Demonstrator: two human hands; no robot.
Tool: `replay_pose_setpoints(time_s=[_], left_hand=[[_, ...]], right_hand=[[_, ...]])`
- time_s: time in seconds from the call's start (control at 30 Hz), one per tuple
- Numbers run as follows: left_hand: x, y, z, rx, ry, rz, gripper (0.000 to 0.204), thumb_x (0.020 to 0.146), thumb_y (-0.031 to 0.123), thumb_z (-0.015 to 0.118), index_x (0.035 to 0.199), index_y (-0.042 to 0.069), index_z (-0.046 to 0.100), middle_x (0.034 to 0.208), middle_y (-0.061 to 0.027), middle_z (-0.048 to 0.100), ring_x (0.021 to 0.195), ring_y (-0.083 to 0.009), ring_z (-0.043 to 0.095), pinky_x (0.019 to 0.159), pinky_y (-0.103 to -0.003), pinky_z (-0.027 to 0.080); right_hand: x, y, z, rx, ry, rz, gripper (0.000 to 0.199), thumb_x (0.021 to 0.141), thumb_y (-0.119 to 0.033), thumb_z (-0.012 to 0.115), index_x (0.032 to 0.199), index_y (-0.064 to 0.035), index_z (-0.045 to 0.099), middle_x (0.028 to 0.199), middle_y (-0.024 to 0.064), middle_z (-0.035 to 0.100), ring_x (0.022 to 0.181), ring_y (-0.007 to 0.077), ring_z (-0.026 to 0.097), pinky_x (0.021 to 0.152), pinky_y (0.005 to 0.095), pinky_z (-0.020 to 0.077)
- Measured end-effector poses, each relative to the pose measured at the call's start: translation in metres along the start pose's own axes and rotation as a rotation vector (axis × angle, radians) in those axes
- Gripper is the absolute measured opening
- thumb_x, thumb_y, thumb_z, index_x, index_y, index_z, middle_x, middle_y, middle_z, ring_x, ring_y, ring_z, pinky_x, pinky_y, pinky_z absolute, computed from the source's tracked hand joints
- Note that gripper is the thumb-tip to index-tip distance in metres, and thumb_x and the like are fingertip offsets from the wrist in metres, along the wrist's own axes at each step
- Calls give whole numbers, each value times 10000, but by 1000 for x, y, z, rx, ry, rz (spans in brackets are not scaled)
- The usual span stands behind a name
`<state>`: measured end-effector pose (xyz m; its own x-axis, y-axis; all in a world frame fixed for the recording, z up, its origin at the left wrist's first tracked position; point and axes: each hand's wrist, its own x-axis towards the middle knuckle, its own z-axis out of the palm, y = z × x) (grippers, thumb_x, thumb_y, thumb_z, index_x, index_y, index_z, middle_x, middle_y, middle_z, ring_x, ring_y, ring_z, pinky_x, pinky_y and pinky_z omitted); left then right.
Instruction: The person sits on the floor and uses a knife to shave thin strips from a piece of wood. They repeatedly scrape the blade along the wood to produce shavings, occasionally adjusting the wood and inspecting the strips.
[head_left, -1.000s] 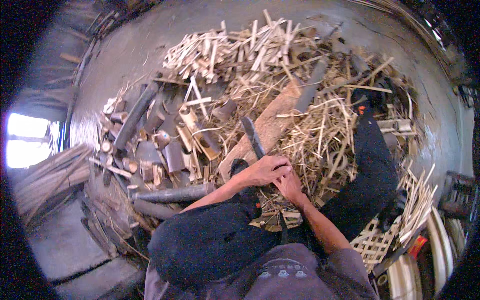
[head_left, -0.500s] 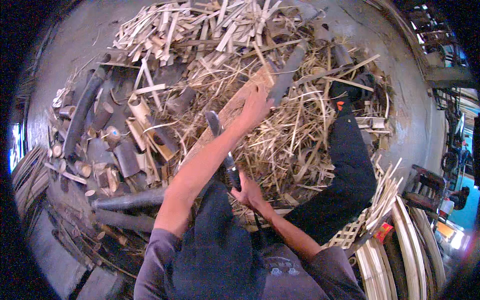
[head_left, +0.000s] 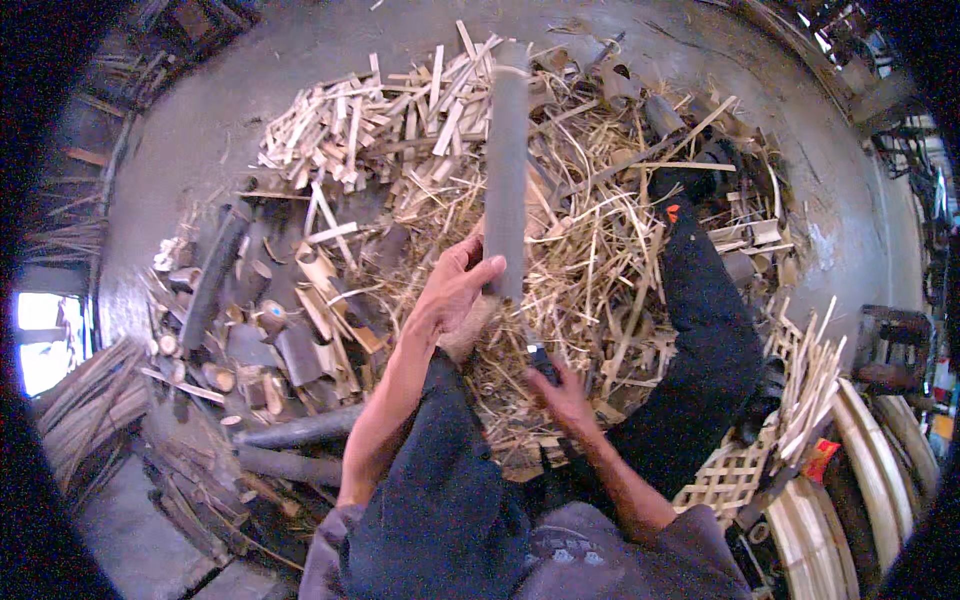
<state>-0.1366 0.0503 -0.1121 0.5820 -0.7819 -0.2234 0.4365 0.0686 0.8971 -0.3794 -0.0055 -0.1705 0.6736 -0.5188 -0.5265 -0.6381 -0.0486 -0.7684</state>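
A grey length of bamboo (head_left: 508,170) stands out lengthwise before me, its near end just above the heap. My left hand (head_left: 450,285) is closed round that near end, thumb laid on its side. My right hand (head_left: 563,398), lower and to the right, grips the dark handle of a knife (head_left: 543,362). The knife's blade is blurred and hard to make out against the shavings. Beneath the bamboo and my left hand lies a wooden board (head_left: 538,208), mostly covered from sight.
Loose bamboo shavings (head_left: 610,270) surround my hands. Split strips (head_left: 345,130) are piled at the far left. Cut bamboo pieces (head_left: 297,352) and a dark pole (head_left: 215,275) lie left. My outstretched leg (head_left: 705,320) borders the right, beside a woven lattice (head_left: 725,470).
My left hand has taken hold of the bamboo and brought it from its slant on the heap to nearly straight ahead. The knife has moved right, away from the board.
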Motion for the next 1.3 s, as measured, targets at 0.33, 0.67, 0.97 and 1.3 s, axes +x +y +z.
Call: replay_pose_setpoints(time_s=[0.33,0.67,0.97,1.3], left_hand=[[-11,39,-57,-42,498,397,267,874,177,661,1074,32,561,934,-52,639,825,-138,593,740,-291,497],[-63,63,-21,665,609,337,256,834,148,706,1036,1,652,817,-11,664,729,-51,550,676,-227,472],[-75,44,-13,502,360,484,197,839,85,690,1004,-14,646,814,-31,680,745,-33,548,663,-233,488],[-83,52,9,738,335,502,154,801,125,709,840,0,630,661,-130,605,609,-91,518,551,-287,444]], right_hand=[[-35,-55,-46,518,-67,-219,452,826,-132,650,1223,4,482,884,32,597,729,104,548,647,244,480],[-74,-190,-69,279,-75,-501,522,908,-124,492,1391,-36,317,710,-13,482,551,57,447,489,219,391],[-87,-229,-65,330,-224,-415,458,983,-201,417,1411,-68,317,660,-33,451,519,41,409,463,216,354],[-88,-226,-66,286,-295,-375,435,1005,-237,380,1414,-102,319,701,-2,457,503,54,420,448,210,377]])
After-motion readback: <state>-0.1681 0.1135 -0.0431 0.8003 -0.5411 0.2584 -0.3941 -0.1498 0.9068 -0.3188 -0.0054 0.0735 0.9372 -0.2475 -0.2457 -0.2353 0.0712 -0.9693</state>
